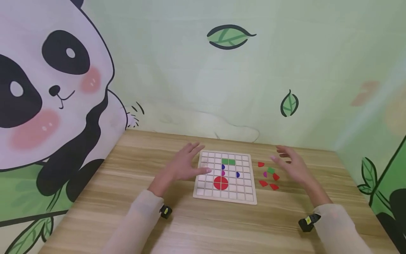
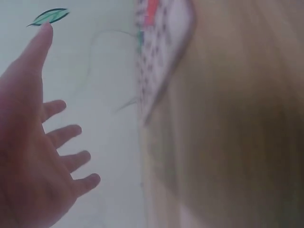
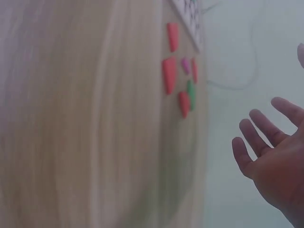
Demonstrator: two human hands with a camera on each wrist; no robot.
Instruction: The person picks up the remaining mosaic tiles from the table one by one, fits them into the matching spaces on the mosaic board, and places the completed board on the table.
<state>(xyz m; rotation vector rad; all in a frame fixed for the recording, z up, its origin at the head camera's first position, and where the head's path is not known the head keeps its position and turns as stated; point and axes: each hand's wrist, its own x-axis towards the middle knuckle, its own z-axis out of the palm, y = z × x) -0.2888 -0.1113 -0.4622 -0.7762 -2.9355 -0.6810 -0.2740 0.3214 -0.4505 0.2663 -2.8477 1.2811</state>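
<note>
A white gridded board point(image 1: 209, 193) lies on the wooden table. On it, red quarter pieces form a red circle point(image 1: 220, 183), with two green squares point(image 1: 228, 162), two blue half circles point(image 1: 238, 174) and a magenta half circle point(image 1: 223, 173) above or beside it. My left hand point(image 1: 185, 164) hovers over the board's left edge, fingers spread and holding nothing. To the right, my right hand point(image 1: 293, 164) is raised beside the loose pieces, its fingers loosely bent and nothing in them. In the right wrist view, red pieces point(image 3: 169, 76) and a green piece point(image 3: 191, 95) lie below that hand.
Right of the board are several loose red pieces point(image 1: 274, 186), a green square point(image 1: 270, 170) and a magenta half circle point(image 1: 265, 174). A wall cloth point(image 1: 177, 77) with a panda and leaves rises behind the wooden table point(image 1: 203, 229).
</note>
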